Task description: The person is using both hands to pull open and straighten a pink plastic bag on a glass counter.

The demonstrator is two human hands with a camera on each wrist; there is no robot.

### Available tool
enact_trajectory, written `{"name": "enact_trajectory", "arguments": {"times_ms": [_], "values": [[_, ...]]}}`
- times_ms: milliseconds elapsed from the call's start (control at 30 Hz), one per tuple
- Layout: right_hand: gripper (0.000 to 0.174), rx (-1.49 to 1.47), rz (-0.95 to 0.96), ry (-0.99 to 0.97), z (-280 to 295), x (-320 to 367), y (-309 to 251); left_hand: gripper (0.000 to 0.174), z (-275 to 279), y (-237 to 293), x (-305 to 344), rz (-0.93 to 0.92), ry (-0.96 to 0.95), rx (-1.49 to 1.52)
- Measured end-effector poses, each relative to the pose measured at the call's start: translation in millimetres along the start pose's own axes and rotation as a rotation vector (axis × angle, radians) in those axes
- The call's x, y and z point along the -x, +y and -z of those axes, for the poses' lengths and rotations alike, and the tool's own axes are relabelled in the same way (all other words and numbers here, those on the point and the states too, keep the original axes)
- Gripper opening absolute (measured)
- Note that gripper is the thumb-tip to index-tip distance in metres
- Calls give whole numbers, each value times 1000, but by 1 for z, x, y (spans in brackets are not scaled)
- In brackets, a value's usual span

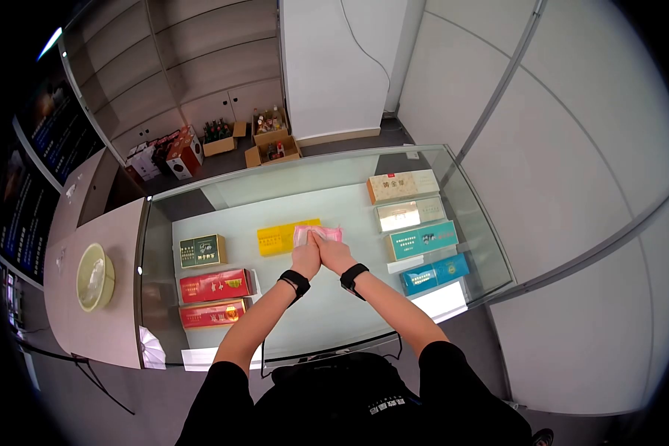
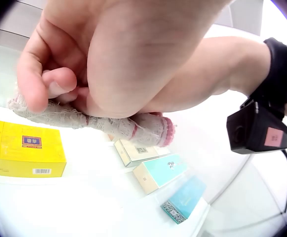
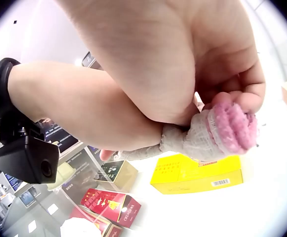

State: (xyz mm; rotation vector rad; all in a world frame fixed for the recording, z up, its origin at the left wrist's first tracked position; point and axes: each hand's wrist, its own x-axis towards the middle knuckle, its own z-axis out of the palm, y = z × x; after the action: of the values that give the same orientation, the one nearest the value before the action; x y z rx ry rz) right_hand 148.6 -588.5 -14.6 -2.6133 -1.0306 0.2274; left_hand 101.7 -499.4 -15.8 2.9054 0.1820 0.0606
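A pink-and-white cloth [image 1: 330,233], bunched into a loose roll, is held between both hands above the glass counter [image 1: 327,297]. My left hand [image 1: 305,257] and right hand [image 1: 336,254] meet side by side on it, thumbs together. In the left wrist view, the left fingers curl round one end of the grey-white cloth [image 2: 109,124]. Over in the right wrist view, the right fingers grip the end with the fuzzy pink edge [image 3: 232,128]. A yellow box [image 1: 277,239] lies in the counter just left of the cloth.
Red boxes [image 1: 215,285] and a dark green box [image 1: 203,251] are at the left inside the counter. Teal [image 1: 421,240], blue [image 1: 435,274] and cream boxes line the right. A pale basin [image 1: 95,277] stands on the side table. Cartons of bottles [image 1: 219,137] sit on the floor behind.
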Motion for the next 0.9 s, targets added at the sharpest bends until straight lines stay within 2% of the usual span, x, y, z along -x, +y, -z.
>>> {"name": "enact_trajectory", "arguments": {"times_ms": [133, 233, 300, 333, 433, 533, 600, 633, 700, 800, 900], "values": [[48, 27, 34, 8, -1, 25, -1, 55, 5, 5, 22, -14, -41, 18], [52, 19, 189, -33, 7, 65, -1, 63, 9, 15, 58, -119, -152, 15], [51, 20, 151, -159, 12, 82, -3, 63, 8, 20, 72, -154, -197, -3], [51, 25, 158, -158, 9, 81, -4, 63, 8, 21, 72, -150, -191, -2], [58, 9, 165, -133, 3, 63, 1, 63, 11, 19, 55, -176, -188, 22], [58, -15, 186, -18, -2, 21, 12, 58, 2, 6, 14, -87, -182, 49], [55, -29, 123, -31, 1, -11, 19, 55, -11, -5, -16, -71, 38, 71], [55, -30, 116, -27, 1, -25, 22, 55, -12, -6, -29, -78, 35, 70], [51, 13, 17, -20, 3, -49, 27, 59, -10, -9, -55, 64, -1, 85], [46, 8, -63, -7, 6, -61, 27, 58, -6, -11, -69, 72, 7, 47], [39, -14, 8, 51, 3, -48, 29, 54, 3, -11, -55, -26, -56, -6]]}}
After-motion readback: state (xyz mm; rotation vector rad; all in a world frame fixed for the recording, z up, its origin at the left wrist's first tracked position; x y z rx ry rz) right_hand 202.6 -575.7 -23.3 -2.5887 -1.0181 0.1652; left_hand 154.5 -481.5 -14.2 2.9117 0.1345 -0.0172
